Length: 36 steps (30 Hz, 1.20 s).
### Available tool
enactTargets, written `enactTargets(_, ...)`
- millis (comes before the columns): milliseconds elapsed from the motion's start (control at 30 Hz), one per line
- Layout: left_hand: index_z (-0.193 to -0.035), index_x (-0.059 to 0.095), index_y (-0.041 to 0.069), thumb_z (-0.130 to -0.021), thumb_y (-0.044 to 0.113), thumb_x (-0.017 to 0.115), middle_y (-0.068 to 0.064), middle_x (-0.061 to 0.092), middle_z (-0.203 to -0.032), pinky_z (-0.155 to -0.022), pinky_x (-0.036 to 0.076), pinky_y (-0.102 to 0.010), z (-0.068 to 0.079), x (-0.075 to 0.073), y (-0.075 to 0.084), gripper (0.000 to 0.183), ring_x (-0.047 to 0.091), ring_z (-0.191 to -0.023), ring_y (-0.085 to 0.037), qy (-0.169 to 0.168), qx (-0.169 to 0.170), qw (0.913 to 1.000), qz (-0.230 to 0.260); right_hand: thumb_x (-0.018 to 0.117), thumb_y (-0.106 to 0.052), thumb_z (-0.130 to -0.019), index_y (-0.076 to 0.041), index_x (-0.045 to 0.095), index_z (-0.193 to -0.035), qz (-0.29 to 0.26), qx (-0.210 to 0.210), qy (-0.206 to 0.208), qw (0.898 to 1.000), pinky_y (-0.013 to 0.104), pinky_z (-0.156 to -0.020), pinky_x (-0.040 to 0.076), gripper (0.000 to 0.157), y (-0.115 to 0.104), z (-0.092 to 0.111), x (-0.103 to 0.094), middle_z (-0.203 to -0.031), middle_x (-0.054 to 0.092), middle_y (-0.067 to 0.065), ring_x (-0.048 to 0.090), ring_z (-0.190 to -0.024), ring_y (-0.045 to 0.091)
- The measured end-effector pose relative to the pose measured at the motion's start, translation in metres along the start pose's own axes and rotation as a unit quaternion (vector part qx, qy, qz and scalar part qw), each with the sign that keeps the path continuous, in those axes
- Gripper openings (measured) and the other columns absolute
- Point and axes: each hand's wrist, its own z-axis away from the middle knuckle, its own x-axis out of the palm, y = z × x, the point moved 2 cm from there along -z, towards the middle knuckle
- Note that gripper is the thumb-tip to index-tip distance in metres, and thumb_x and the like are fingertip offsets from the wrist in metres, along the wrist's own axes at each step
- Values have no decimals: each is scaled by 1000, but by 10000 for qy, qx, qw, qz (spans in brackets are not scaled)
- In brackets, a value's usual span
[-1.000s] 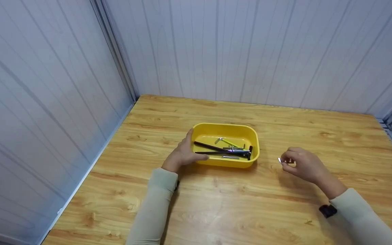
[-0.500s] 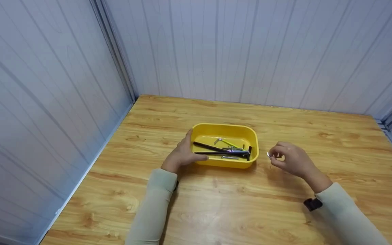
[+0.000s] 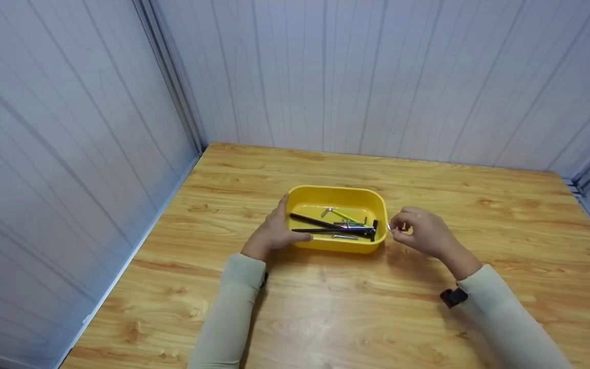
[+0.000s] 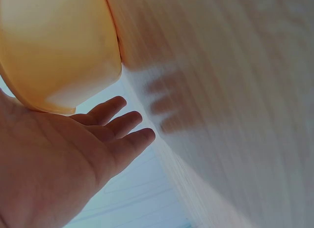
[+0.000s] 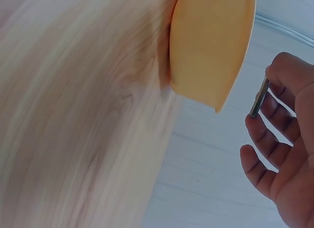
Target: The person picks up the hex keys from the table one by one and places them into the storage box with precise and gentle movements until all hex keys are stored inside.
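My left hand (image 3: 273, 231) rests against the left end of a yellow plastic box (image 3: 338, 247), its thumb over the front rim. In the left wrist view its fingers (image 4: 132, 121) stretch out straight below the rim. My right hand (image 3: 424, 233) pinches a small silver metal bar (image 5: 259, 98) between thumb and fingertips, right at the box's right rim. Inside the box lie long black rods (image 3: 320, 230), one with a crosswise end, a bent key with a yellow-green sleeve (image 3: 343, 215), and silver metal pieces (image 3: 344, 237).
The box stands on a wood-grain table (image 3: 315, 307). White panelled walls (image 3: 295, 77) rise behind it and on the left. A black strap (image 3: 454, 296) sits at the right wrist.
My right hand has moved left, and slightly toward the back, bringing the metal bar from beside the box to its right rim. The left hand and the box have stayed nearly still.
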Motion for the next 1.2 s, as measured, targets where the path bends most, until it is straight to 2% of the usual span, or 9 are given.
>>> enactTargets(367,-156,-1,28,-64,57,81,-11,25,-158,-112,30,-52,-1,-1,-2,127,29,-142,-34,4,-29,10000,26,68,-15,-84,-14,69,-86,-336,75,-121,9993,30,-67,49,2,-13,-22,10,-81,60,-4,56,-76,12)
enactTargets(533,-156,-1,28,-66,55,81,-10,22,-159,-112,29,-53,2,-1,-3,124,26,-143,-34,-30,-11,10000,8,69,-15,-84,-12,68,-84,-452,-103,-79,9989,30,-66,48,3,-18,-32,17,-80,61,-3,56,-74,12)
enactTargets(1200,-156,-1,26,-67,54,81,-11,24,-159,-112,30,-53,2,0,-2,125,28,-142,-33,21,23,10000,-50,64,-11,-85,-8,68,-88,-915,-103,-679,9934,31,-68,46,6,-23,-66,52,-82,58,3,52,-74,16)
